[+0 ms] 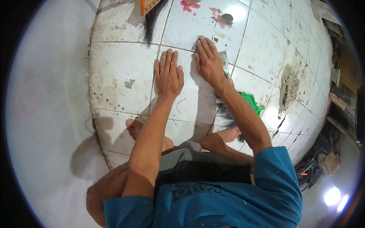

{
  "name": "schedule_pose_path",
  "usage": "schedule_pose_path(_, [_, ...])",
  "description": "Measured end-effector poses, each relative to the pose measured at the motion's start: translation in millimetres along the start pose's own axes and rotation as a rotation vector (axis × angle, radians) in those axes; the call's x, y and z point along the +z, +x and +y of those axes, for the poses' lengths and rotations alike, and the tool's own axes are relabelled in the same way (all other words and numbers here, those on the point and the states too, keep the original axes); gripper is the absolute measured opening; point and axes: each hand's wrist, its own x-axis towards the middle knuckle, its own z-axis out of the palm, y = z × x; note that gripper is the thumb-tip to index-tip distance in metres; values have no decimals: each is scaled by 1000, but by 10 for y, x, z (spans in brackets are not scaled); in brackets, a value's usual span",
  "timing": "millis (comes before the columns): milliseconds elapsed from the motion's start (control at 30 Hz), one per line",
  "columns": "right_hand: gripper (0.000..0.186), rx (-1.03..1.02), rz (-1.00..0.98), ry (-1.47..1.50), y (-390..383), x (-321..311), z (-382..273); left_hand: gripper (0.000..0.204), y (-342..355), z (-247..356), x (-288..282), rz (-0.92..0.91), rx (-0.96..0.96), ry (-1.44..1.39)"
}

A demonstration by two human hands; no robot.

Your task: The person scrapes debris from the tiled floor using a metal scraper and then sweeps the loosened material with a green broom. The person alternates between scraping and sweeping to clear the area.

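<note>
On the white floor tiles, my left hand (167, 75) lies flat with its fingers stretched out, holding nothing. My right hand (209, 64) is further forward, palm down, its fingers close together and slightly bent. A small bluish-grey edge peeks out beside the right fingertips; the hand covers the rest, so its kind is hidden. A narrow greyish strip (223, 59) lies by the right wrist, partly covered. Under my right forearm is a green broom head (251, 102) with black bristles (225, 113).
An orange broom head (149, 6) with black bristles sits at the far edge. Red stains (189, 5) and a dark patch (225, 20) mark the tiles ahead. A broken, dirty patch (291, 85) lies to the right. A pale wall (45, 106) bounds the left; wood pieces (337, 100) line the right.
</note>
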Motion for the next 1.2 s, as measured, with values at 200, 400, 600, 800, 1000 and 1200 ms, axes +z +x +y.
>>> schedule_pose_path(200, [51, -40, -155, -139, 471, 133, -3, 60, 270, 38, -3, 156, 21, -193])
schedule_pose_path(400, [64, -14, -123, -119, 537, 152, 94, 68, 979, 409, -141, 63, 126, -274])
schedule_pose_path(600, [88, -125, -189, -448, 475, 345, 174, 69, 1316, 565, 39, -188, 245, 20])
schedule_pose_path(800, [88, 25, -81, -373, 460, 228, 199, 75, 1294, 772, 124, -102, 241, -64])
schedule_pose_path(1000, [83, 112, -178, -244, 265, 270, 72, 80, 1239, 652, 150, -250, 148, -156])
schedule_pose_path(1200, [69, 278, -167, -73, 815, -124, 311, 69, 1884, 802, -295, -447, 46, -344])
